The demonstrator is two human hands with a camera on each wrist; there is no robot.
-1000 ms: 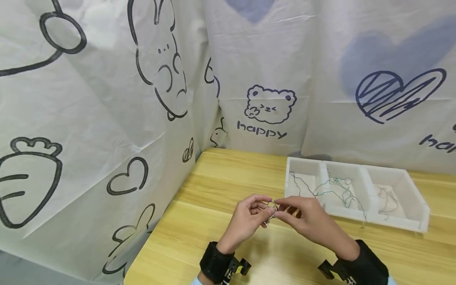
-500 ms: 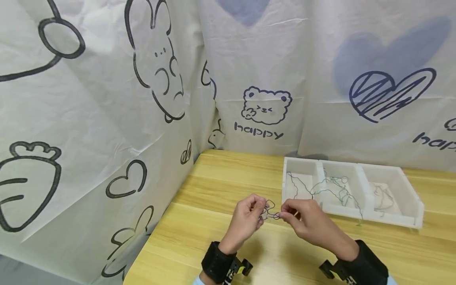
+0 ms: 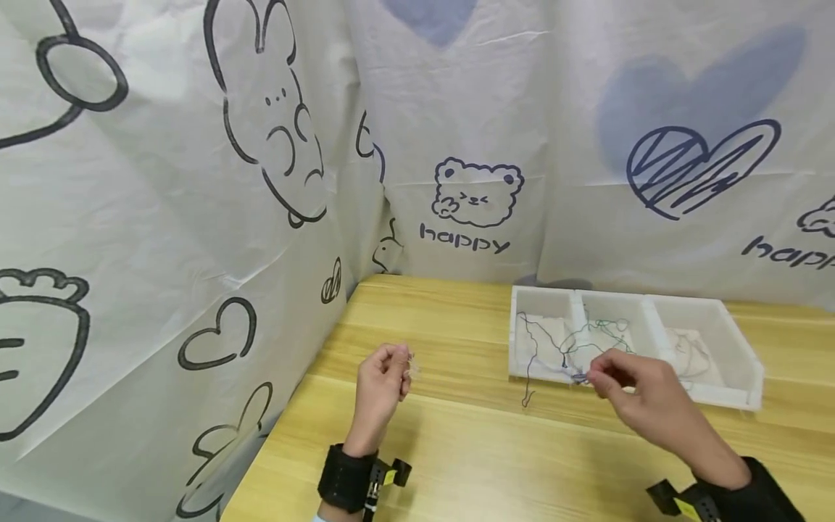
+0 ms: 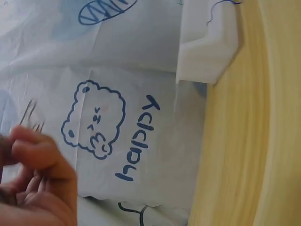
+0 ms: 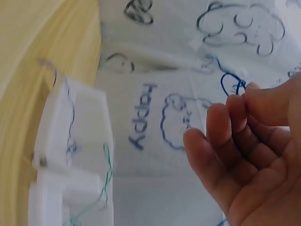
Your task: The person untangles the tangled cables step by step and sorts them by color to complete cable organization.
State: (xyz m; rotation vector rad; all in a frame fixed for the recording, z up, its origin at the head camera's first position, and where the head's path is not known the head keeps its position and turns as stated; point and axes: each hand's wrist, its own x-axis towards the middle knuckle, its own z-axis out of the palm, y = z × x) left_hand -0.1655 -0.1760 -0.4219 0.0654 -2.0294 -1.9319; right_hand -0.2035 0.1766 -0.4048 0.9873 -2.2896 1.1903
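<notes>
A small tangle of pale thread (image 3: 414, 367) sticks out of my left hand (image 3: 378, 388), pinched between thumb and curled fingers above the table's left part. Fine brownish strands (image 4: 29, 110) show by those fingertips in the left wrist view. My right hand (image 3: 646, 399) pinches a blue thread (image 5: 230, 81) between thumb and index finger, in front of the white tray (image 3: 744, 399). Dark thread (image 3: 533, 341) lies in the tray's left compartment and trails over its front wall. Green thread (image 3: 609, 330) lies in the middle one, beige thread (image 3: 688, 355) in the right one.
The tray stands on the wooden table (image 3: 457, 449) near the back. A printed white cloth (image 3: 483, 109) hangs behind the table and along its left side. Each wrist wears a black strap (image 3: 348, 478) with a small camera.
My hands were together over one thread tangle and have drawn apart. The right hand has moved right to the tray with the blue thread; the left has moved left with the pale thread.
</notes>
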